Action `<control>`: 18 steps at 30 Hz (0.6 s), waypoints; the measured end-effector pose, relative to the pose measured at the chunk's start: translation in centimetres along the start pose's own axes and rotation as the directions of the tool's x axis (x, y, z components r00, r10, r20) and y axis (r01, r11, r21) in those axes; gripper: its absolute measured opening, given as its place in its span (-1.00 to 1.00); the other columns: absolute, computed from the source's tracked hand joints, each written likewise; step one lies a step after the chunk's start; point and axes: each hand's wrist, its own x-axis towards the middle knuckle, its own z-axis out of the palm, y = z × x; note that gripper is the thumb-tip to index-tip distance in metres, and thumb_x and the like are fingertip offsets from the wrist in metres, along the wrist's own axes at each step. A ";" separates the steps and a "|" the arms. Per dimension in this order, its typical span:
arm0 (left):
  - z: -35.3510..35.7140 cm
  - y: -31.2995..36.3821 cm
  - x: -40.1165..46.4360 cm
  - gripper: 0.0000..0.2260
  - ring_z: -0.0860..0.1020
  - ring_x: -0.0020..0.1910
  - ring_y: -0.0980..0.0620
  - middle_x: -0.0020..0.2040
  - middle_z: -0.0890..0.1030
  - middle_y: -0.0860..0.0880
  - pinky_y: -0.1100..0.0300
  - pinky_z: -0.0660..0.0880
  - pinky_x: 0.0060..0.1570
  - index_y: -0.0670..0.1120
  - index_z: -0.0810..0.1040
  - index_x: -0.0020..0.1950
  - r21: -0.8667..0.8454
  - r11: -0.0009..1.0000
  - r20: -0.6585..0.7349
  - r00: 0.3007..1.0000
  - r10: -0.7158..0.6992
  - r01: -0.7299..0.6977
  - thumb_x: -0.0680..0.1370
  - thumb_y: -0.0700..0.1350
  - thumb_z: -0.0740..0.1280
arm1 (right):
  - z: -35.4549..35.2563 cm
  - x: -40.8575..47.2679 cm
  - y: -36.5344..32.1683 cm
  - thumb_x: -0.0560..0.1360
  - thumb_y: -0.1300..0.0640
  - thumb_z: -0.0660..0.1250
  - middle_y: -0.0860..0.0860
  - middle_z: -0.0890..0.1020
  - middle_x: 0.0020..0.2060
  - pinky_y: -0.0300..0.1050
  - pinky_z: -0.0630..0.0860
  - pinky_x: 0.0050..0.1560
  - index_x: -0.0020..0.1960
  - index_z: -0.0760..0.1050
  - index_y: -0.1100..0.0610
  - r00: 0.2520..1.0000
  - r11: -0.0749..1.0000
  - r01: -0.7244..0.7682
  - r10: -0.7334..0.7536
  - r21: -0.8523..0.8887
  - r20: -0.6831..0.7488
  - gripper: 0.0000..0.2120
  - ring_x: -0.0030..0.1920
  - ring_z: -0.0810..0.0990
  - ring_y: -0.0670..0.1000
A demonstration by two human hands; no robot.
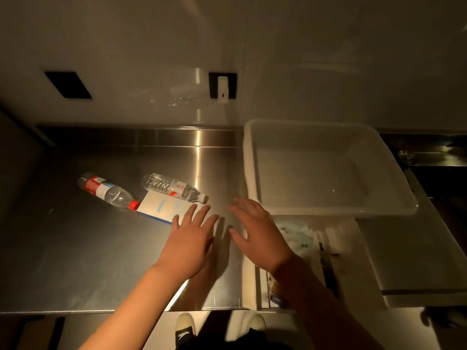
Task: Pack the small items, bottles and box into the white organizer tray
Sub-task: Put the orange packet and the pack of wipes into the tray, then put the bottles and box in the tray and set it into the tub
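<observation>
Both hands are spread and hold nothing, the left hand point(188, 238) at the box point(166, 207), right hand point(257, 231) near the empty tray point(328, 210); a careless reach may knock the two bottles point(174, 186) lying on the surface point(75, 248), which would probably roll away.

two bottles point(107, 190) point(174, 187) lying side by side on the steel counter point(75, 248), left of the tray point(328, 210), a box point(164, 208) lying just in front of them, both hands point(188, 245) point(257, 231) near the counter's front, left hand's fingertips over the box
</observation>
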 end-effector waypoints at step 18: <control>1.7 -20.3 -6.5 -0.47 0.10 0.61 -0.10 0.62 0.19 0.03 -0.19 0.08 0.56 0.14 0.17 0.59 -0.162 0.957 0.083 0.970 -0.229 0.240 0.64 0.08 0.24 | 16.1 11.4 -6.4 0.39 0.00 0.51 0.02 0.25 0.51 0.04 0.32 0.47 0.53 0.21 -0.01 0.917 0.971 -0.197 0.232 -0.137 0.324 -0.20 0.48 0.29 0.11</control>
